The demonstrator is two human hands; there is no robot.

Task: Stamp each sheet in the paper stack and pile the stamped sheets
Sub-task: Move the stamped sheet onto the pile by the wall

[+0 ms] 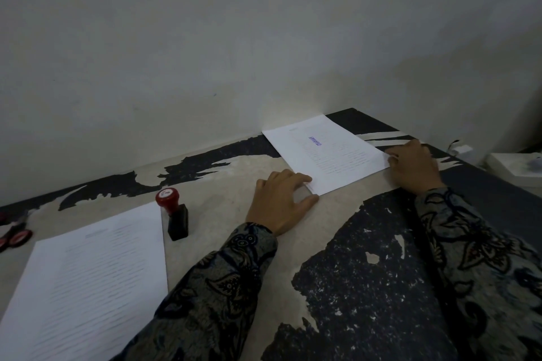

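- Unstamped white printed paper stack (pixel 88 281) lies at desk (pixel 366 272) left; more sheets left to do.
- Red-topped black stamp (pixel 175 215) stands idle beside it.
- Left hand (pixel 280 204) grip pinches, right hand (pixel 413 164) grip rests relaxed on the blue-stamped white sheet (pixel 325 152) far right, being piled.
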